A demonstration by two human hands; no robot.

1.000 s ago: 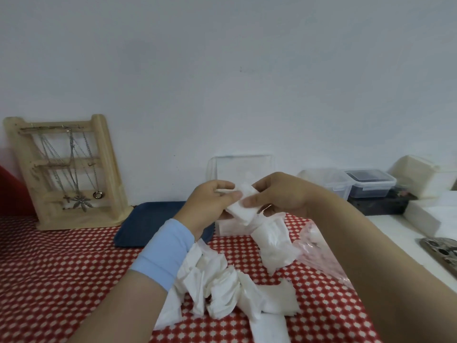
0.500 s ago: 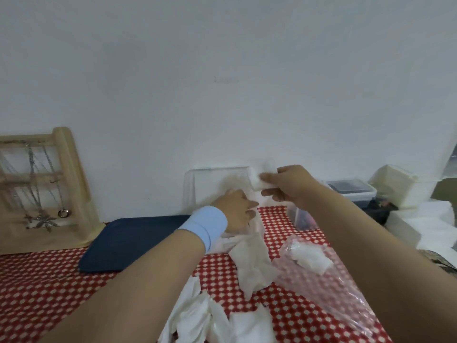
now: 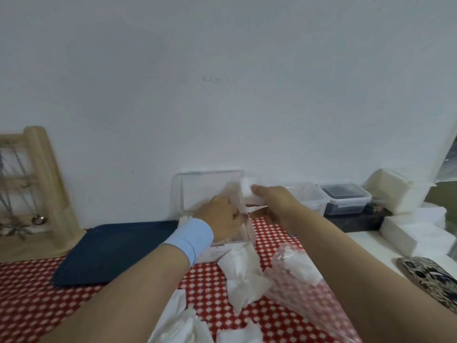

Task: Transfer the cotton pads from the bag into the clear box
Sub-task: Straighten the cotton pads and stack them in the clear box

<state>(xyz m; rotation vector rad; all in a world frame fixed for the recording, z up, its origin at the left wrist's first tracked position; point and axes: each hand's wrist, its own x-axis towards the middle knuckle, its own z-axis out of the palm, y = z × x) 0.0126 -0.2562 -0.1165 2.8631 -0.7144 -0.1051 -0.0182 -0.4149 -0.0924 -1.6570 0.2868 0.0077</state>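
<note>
Checked tabletop: your right hand pinches a cotton pad upright, long axis vertical, over the clear box; your left hand curls at its rim, grip indiscernible.

The left hand covered much of the clear box, and its fingertips were hidden, so its grip could not be told. Blur smeared the right hand and the pad it pinched. The left edge cut off the wooden rack, the right edge the phone, and the bottom edge the bag.
</note>
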